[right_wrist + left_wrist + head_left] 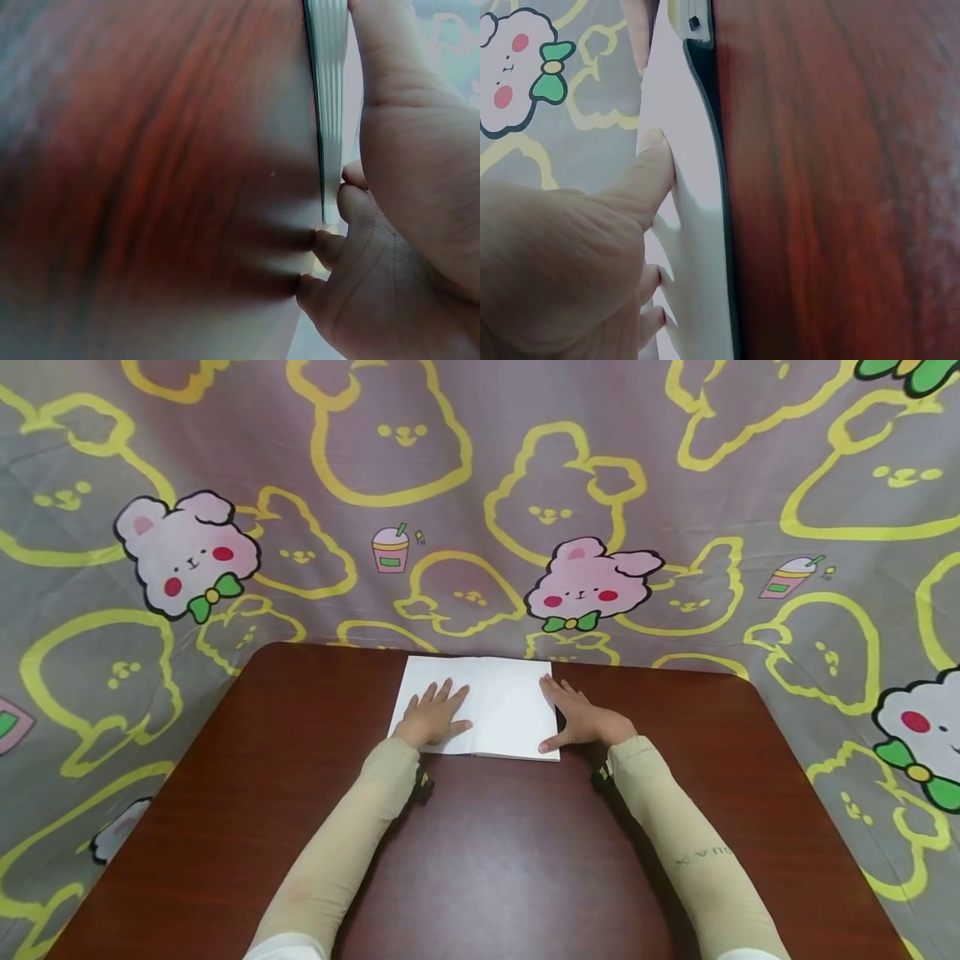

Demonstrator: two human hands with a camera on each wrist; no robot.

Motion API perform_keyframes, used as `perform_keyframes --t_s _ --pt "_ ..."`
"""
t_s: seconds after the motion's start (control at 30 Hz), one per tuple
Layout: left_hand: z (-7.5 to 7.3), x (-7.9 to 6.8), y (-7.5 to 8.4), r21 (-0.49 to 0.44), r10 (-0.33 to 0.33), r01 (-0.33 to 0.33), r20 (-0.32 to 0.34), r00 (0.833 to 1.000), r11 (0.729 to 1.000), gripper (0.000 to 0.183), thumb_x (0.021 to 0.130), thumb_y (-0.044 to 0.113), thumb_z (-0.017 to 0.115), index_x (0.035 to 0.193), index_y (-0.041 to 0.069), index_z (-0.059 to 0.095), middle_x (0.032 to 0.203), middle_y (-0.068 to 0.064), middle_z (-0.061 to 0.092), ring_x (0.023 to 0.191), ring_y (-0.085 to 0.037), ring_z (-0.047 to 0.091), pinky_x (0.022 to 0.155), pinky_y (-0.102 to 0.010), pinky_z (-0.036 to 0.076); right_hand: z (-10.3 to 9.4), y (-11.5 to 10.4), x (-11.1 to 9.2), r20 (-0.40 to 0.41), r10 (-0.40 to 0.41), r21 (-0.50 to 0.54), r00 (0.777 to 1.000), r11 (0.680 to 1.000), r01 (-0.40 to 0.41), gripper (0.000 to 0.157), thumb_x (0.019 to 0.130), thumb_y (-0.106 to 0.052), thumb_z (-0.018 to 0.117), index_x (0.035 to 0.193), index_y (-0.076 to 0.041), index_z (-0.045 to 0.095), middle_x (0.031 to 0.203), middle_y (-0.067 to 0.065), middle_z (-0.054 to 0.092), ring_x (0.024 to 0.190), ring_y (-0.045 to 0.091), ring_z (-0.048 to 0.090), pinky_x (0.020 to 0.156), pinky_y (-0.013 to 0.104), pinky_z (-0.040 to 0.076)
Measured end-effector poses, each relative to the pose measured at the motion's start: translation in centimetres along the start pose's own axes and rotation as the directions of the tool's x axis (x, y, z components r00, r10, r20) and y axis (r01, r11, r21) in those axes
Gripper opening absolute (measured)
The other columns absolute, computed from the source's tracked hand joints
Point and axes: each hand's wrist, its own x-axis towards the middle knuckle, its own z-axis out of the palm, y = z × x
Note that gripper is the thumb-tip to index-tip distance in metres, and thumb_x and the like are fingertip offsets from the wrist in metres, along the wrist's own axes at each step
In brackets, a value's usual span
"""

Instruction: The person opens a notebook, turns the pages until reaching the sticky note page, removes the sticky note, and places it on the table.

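Observation:
An open notebook (512,706) with blank white pages lies flat on the table, near its far edge. My left hand (431,717) rests on the left page, fingers spread and pointing away, with the thumb toward the centre fold. At the right edge is my right hand (588,718), its thumb on the near right corner and its straight fingers along the side. In the left wrist view, a thin dark cover shows under the page (697,165). The right wrist view shows the stacked page edges (328,112) beside the right hand (405,225); some fingertips reach past the block onto the table.
The dark reddish-brown wooden table (510,860) has rounded far corners. Right behind it hangs a grey-pink curtain (450,527) printed with cartoon rabbits and yellow outlines. Small dark wrist devices (423,785) sit under the light sleeves.

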Motion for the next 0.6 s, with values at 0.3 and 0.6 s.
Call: perform_keyframes --t_s 0.3,0.6 --pt "0.17 -0.35 0.36 -0.047 -0.030 0.029 -0.021 0.999 0.998 0.073 0.105 0.047 0.049 0.165 0.023 0.016 0.171 -0.013 0.004 0.157 -0.041 0.003 0.124 -0.065 0.007 0.22 -0.05 -0.13 -0.007 0.004 0.006 1.000 1.000 -0.004 0.133 0.075 -0.052 0.087 0.163 -0.002 -0.001 0.171 0.017 -0.004 0.155 0.046 -0.007 0.121 0.069 0.002" --pt "0.69 -0.34 -0.16 -0.015 0.079 -0.080 -0.046 0.996 0.997 0.063 0.108 0.042 0.044 0.164 0.022 0.022 0.170 -0.017 0.010 0.155 -0.046 0.009 0.121 -0.069 0.010 0.14 -0.52 -0.19 0.000 0.017 0.010 1.000 1.000 -0.017 0.131 0.076 -0.049 0.087 0.163 -0.001 0.000 0.171 0.019 -0.004 0.155 0.047 -0.007 0.121 0.070 0.003"
